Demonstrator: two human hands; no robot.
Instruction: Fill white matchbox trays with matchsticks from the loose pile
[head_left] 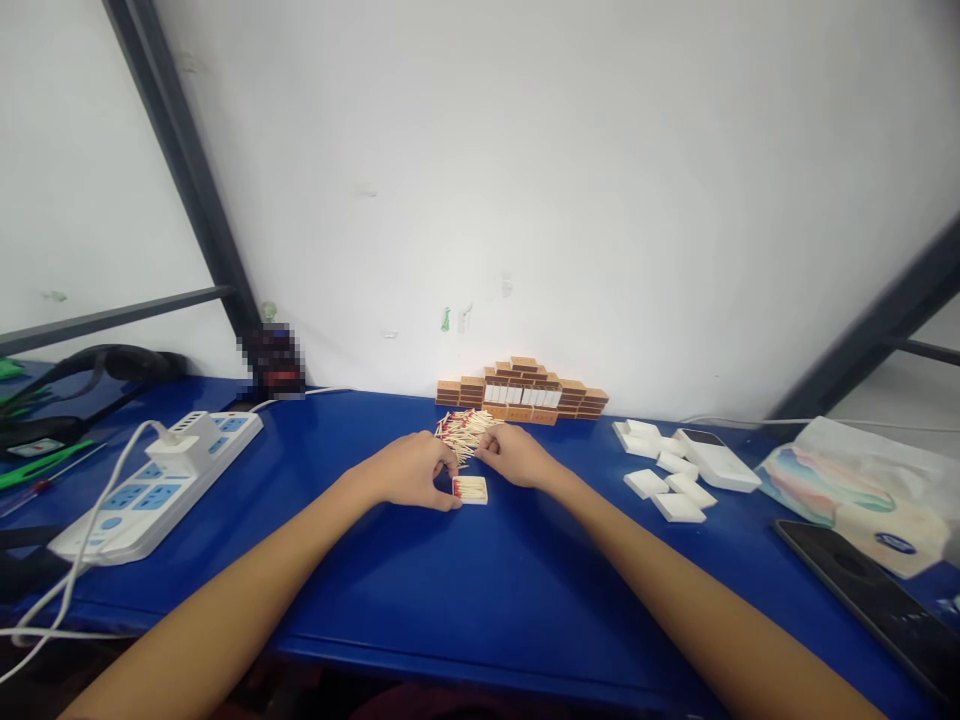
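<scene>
A small white matchbox tray, partly filled with red-tipped matches, lies on the blue tabletop. My left hand is curled at its left side, thumb and forefinger gripping that end. Just behind the tray spreads a loose pile of matches. At the pile's right edge, the fingers of my right hand are pinched together on matches; how many is too small to tell. Behind the pile, brown matchbox sleeves are stacked in steps against the wall, with several white tray ends showing in the middle.
Several white matchbox trays and a white device lie to the right. Beyond them are a tissue pack and a dark phone. A power strip with a white cable stands at left, beside green-handled tools.
</scene>
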